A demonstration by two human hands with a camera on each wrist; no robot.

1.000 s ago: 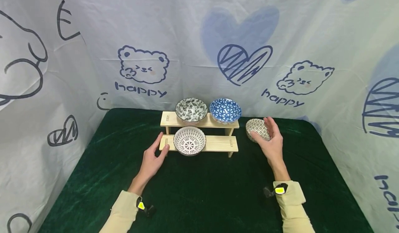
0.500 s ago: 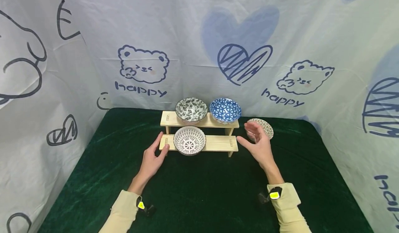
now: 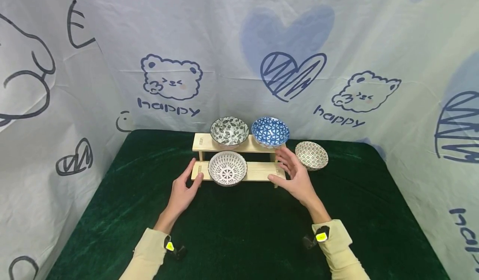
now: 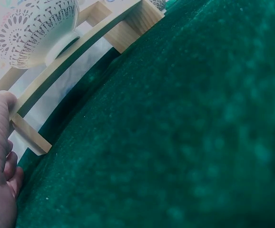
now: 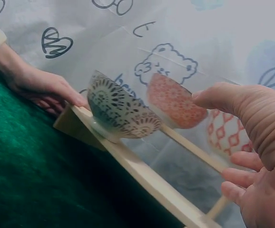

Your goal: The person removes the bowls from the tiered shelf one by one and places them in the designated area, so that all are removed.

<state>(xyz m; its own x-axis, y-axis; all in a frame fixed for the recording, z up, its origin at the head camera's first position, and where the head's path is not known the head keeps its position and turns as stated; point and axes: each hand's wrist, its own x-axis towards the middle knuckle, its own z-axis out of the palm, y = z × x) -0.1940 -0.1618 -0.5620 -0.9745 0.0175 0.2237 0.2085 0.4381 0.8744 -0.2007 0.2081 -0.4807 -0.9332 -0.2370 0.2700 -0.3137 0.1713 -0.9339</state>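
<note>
My left hand (image 3: 182, 194) holds the left end of the lower wooden riser (image 3: 258, 172), thumb on its end and the other fingers below in the left wrist view. My right hand (image 3: 297, 183) is at this riser's right end, fingers spread and holding nothing. A white bowl with dark dashes (image 3: 227, 169) stands on the riser's left half. On the upper riser (image 3: 203, 143) behind sit a dark leaf-patterned bowl (image 3: 229, 132) and, right of it, a blue-and-white bowl (image 3: 270, 132). A beige patterned bowl (image 3: 312, 155) rests tilted on the cloth, right of the risers.
Dark green velvety cloth (image 3: 239, 230) covers the table. Behind and at both sides hangs a pale curtain (image 3: 232, 43) printed with bears and hearts. Wrist cameras are strapped at both cuffs.
My right hand has left the beige bowl and moved left to the lower riser's right end. The beige bowl stays on the cloth. My left hand has kept its place.
</note>
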